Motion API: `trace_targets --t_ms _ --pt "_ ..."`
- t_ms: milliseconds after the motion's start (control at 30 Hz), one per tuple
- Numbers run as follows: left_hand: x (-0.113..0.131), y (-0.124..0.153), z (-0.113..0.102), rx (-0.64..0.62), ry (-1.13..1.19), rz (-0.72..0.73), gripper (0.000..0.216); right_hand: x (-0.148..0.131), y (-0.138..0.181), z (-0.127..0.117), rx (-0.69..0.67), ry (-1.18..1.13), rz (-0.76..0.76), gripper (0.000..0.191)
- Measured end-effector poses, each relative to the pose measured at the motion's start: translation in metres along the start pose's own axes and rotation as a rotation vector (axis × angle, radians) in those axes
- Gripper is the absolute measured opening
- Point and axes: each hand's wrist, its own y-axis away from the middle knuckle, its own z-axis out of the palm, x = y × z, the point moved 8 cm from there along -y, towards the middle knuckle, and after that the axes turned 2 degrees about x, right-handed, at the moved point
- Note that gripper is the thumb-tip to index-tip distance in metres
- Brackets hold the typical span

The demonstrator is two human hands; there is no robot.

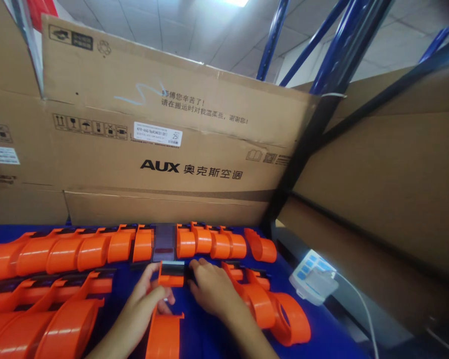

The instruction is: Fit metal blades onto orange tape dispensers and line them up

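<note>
An orange tape dispenser [172,281] is gripped in my left hand [149,294], with the thumb across its front and fingers behind. Its toothed metal blade and a dark strip face up, and its round orange body hangs below. Just to the right is my right hand [209,286], back of the hand up and fingers curled down near the dispenser's end. Whatever those fingertips pinch is hidden. Behind both hands lies a dark flat object [164,243], partly blurred, possibly a phone.
Rows of orange tape dispensers [93,249] stand on the blue surface [209,339], left, behind and right [294,319]. A white power strip [314,276] with a cable sits at the right edge. A cardboard wall [115,164] and a dark rack post [303,144] rise behind.
</note>
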Motion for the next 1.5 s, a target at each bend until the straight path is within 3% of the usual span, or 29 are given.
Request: trace_targets --t_ms 167,300,400,600,800,900,1133,1500 --pt "-0.010 -0.003 -0.001 -0.031 -0.040 0.055 0.042 -0.002 0.001 0.000 0.008 -0.026 0.009 0.027" --pt "-0.004 0.000 0.002 -0.045 -0.093 0.095 0.036 -0.003 0.002 -0.001 0.014 -0.043 0.002 0.030" --pt "0.006 0.004 0.002 -0.021 -0.095 0.115 0.036 -0.006 0.001 -0.005 0.022 -0.101 -0.041 0.020" --pt "0.020 0.003 0.000 0.035 -0.118 0.145 0.037 -0.003 -0.004 -0.026 0.205 -0.486 -0.072 0.015" --pt "0.025 -0.001 -0.009 0.097 -0.152 0.167 0.032 -0.007 -0.006 -0.018 0.267 -1.023 -0.093 0.018" --pt "0.028 0.001 -0.010 0.109 -0.123 0.173 0.032 -0.011 -0.006 -0.014 0.263 -1.126 -0.109 0.019" --pt "0.028 0.001 -0.010 0.093 -0.068 0.190 0.032 -0.017 -0.006 -0.011 0.210 -1.065 -0.144 0.021" --pt "0.030 0.003 -0.006 0.091 -0.094 0.259 0.032 -0.031 0.004 -0.035 0.278 -0.816 -0.265 0.018"
